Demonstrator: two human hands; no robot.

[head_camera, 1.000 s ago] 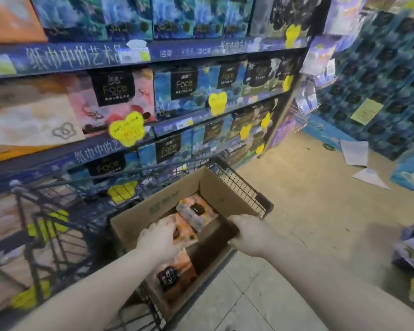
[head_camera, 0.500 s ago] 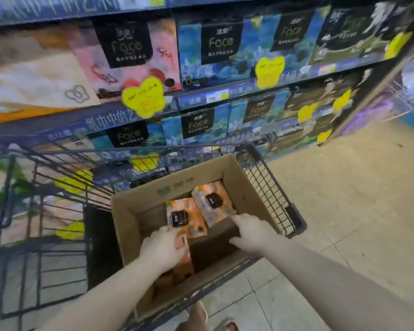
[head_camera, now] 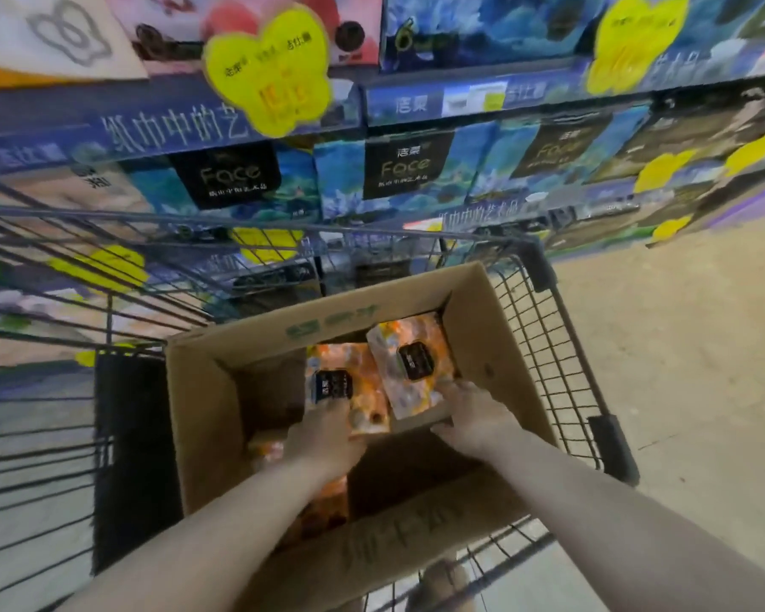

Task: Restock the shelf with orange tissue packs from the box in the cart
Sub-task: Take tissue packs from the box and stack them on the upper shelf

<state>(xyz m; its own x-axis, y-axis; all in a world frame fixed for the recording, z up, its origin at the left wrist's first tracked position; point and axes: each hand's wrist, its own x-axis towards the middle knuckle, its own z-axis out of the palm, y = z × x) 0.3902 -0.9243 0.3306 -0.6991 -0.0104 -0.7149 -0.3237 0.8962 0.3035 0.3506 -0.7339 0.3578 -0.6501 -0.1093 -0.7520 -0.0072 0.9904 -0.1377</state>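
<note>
Both hands are down inside the cardboard box (head_camera: 486, 311), which sits in the wire cart (head_camera: 548, 346), and each has its own orange tissue pack straight ahead of it. The left orange pack (head_camera: 363, 390) lies flat with its long axis running away from the person toward the shelf (head_camera: 160, 130), black label up. The left hand (head_camera: 327, 435) covers its near end, with fingers pointing along that axis toward the label; they appear to curl over the pack in a grip, though the back of the hand hides the thumb. The right orange pack (head_camera: 416, 337) lies just beside the first, touching or slightly overlapping it, with the same near-to-far axis, its far end against the box's far wall. The right hand (head_camera: 478, 419) is at its near right corner with fingertips on the wrapper; whether it has closed on the pack I cannot tell. Each pack is nearer to the hand on its own side, so neither arm needs to cross. More orange packs (head_camera: 323, 505) show lower in the box under the left forearm. The shelf stands beyond the cart's far rim and higher, already lined with blue packs (head_camera: 341, 187), so the likely next move is a lift up and forward over the box wall.
</note>
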